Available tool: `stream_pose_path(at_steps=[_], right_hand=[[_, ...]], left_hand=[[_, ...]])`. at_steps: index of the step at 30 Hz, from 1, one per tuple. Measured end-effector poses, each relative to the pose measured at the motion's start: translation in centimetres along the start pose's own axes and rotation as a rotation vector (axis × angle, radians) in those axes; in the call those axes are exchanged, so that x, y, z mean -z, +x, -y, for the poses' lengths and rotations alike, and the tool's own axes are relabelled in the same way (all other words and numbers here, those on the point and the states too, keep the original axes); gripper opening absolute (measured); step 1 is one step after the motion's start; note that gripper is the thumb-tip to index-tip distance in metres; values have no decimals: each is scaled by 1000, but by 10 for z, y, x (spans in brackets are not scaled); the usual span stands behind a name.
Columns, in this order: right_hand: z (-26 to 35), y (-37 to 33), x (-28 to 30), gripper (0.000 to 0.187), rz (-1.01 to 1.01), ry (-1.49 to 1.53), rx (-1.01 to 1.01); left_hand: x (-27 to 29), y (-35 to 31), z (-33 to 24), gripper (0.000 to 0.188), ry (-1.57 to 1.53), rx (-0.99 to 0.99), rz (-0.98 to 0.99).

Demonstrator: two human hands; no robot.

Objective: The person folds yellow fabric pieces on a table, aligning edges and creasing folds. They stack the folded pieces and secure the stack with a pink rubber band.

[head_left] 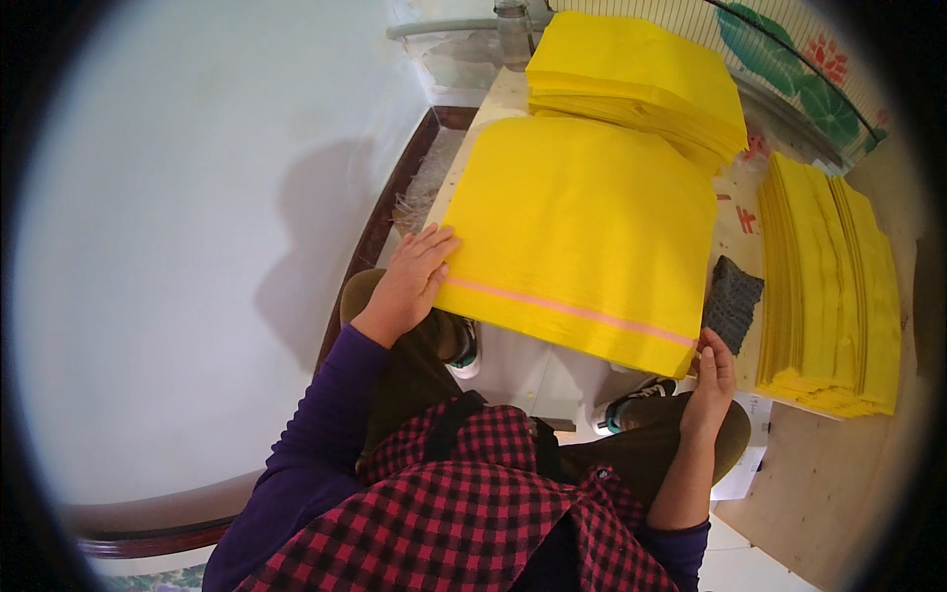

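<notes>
In front of me a broad stack of yellow sheets [582,217] lies on the board, its near edge by my lap. A thin pink strip [572,304] runs across it, close to that edge. My left hand [406,281] rests at the left side of the stack near the strip's left end, fingers stretched out and lying on the top sheet. At the near right corner, my right hand [712,380] has its fingers bent together at the sheet edge by the strip's right end. What lies between those fingertips is partly hidden. A dark grey textured pad [734,304] sits just beyond the right hand.
Behind stands another yellow stack [636,74]; a tall bundle of folded yellow sheets [829,286] is on the right. A glass jar [513,35] is at the far left corner. A white wall [197,247] rises left. My shoes [631,405] show beneath.
</notes>
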State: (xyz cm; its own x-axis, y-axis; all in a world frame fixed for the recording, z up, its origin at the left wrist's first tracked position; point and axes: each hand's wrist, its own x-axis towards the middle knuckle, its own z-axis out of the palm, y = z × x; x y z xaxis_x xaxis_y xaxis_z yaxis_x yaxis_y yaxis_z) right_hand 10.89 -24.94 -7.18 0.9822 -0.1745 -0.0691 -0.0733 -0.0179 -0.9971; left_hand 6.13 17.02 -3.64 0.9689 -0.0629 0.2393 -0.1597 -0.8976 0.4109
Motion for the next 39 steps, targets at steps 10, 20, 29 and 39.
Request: stream_pose_path(at_steps=[10, 20, 29, 39], right_hand=[[-7, 4, 5, 29, 24, 21, 14], [-6, 3, 3, 27, 19, 41, 44], [5, 16, 4, 26, 70, -166, 319], [23, 41, 3, 25, 256, -522, 471]], left_hand=[[5, -6, -7, 35, 12, -8, 2], [1, -8, -5, 38, 39, -11, 2], [-6, -8, -2, 39, -79, -40, -56], [-7, -9, -1, 39, -95, -81, -72]])
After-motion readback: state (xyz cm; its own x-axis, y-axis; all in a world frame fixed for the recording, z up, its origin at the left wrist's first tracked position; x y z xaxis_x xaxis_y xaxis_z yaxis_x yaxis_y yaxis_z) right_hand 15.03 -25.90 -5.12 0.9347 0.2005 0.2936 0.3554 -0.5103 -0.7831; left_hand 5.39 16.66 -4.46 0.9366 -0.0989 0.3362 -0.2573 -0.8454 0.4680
